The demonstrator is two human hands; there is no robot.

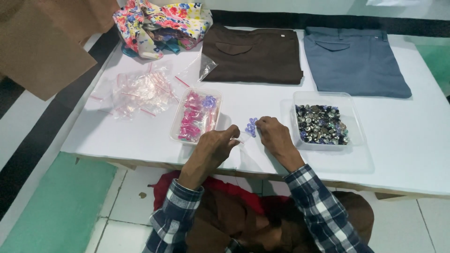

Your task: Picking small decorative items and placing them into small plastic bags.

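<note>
My left hand (216, 144) pinches the mouth of a small clear plastic bag (243, 139) near the front edge of the white table (403, 154). My right hand (275, 134) rests just right of it, fingertips on a small cluster of blue-purple buttons (251, 126) lying on the table. Whether the right fingers grip a button is unclear. A clear tray (180, 119) to the left holds pink and purple filled bags. A second clear tray (352, 119) to the right holds several dark and silvery loose buttons.
A heap of empty clear zip bags (140, 91) lies at the left. Folded brown cloth (253, 54), folded grey-blue cloth (358, 61) and a floral fabric bundle (159, 26) lie at the back. Brown cardboard (42, 47) overhangs the far left corner.
</note>
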